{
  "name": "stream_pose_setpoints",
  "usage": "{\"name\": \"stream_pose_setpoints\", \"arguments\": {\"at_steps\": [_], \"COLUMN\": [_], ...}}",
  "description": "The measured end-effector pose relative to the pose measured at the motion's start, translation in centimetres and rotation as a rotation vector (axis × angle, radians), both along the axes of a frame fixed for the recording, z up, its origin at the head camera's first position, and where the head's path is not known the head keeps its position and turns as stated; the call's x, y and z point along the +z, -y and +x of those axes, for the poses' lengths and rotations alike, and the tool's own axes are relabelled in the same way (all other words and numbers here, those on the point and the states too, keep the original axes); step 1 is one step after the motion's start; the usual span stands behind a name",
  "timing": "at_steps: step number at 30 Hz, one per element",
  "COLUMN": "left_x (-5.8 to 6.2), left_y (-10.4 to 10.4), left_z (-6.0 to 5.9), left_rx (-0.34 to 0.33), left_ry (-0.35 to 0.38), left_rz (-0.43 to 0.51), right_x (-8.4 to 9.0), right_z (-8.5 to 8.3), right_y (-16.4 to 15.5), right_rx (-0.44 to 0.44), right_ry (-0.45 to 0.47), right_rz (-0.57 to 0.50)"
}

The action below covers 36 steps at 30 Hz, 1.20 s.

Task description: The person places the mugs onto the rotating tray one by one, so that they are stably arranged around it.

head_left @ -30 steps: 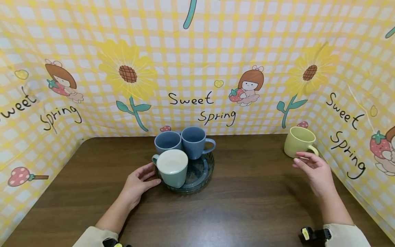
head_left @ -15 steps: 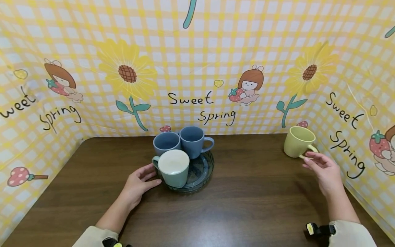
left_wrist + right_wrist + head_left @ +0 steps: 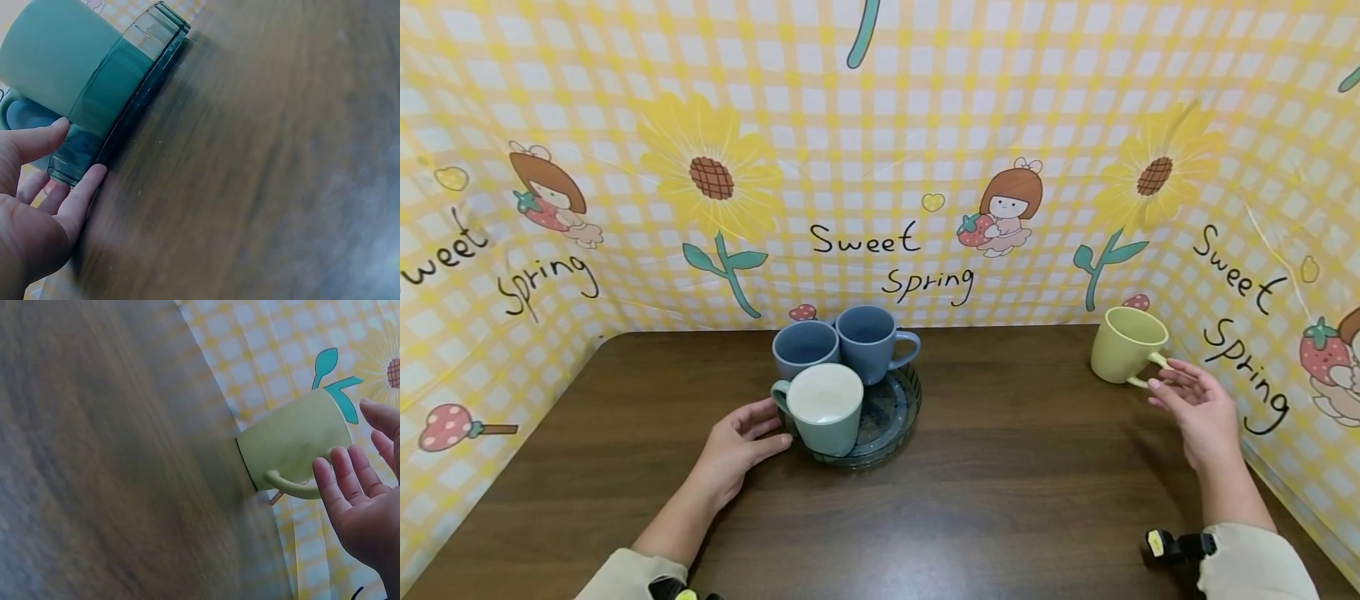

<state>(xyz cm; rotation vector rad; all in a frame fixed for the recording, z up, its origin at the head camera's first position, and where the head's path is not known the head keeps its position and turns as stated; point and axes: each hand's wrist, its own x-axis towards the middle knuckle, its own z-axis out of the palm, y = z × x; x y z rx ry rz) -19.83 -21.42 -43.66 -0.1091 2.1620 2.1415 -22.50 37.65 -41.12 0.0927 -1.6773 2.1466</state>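
Nearest, the left hand [image 3: 735,446] rests on the dark wooden counter [image 3: 1000,483] at the near left edge of a round dark glass tray [image 3: 891,417]. Its fingers [image 3: 84,190] are relaxed and only slightly bent, the tips touching the tray's rim without gripping it; the left wrist view shows the same contact against the ribbed wall.

On the tray, the closest cup is a pale green mug [image 3: 822,408] with its handle turned left, close above the left hand's fingers. Behind it stand two blue mugs side by side: one on the left [image 3: 805,348], and one on the right [image 3: 872,342] whose handle points right.

Further to the right, the right hand [image 3: 1202,408] hovers above the counter with fingers [image 3: 340,478] spread loosely and holding nothing, just beside the handle of a yellow-green mug [image 3: 1126,343]. This mug stands upright at the far right of the counter, close to the yellow checked backdrop [image 3: 880,150].
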Motion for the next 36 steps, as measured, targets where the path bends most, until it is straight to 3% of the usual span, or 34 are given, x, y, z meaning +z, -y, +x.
{"name": "stream_pose_setpoints", "arguments": {"at_steps": [8,15,30,36], "left_x": [0.1,0.1,0.0,0.2], "left_y": [0.0,0.0,0.0,0.0], "left_z": [-0.1,-0.1,0.0,0.0], "left_rx": [-0.002,-0.009,-0.006,-0.001], "left_ry": [0.006,0.005,0.020,0.028], "left_rz": [-0.001,-0.002,0.023,0.028], "right_x": [0.3,0.3,-0.3,-0.4], "right_z": [-0.5,-1.0,-2.3,-2.6], "right_y": [-1.1,-1.8,-2.5,-2.1], "right_rx": [-0.122,-0.172,-0.074,-0.067], "right_ry": [0.119,0.190,0.278,0.272], "right_rz": [0.043,0.093,0.232,0.232]}}
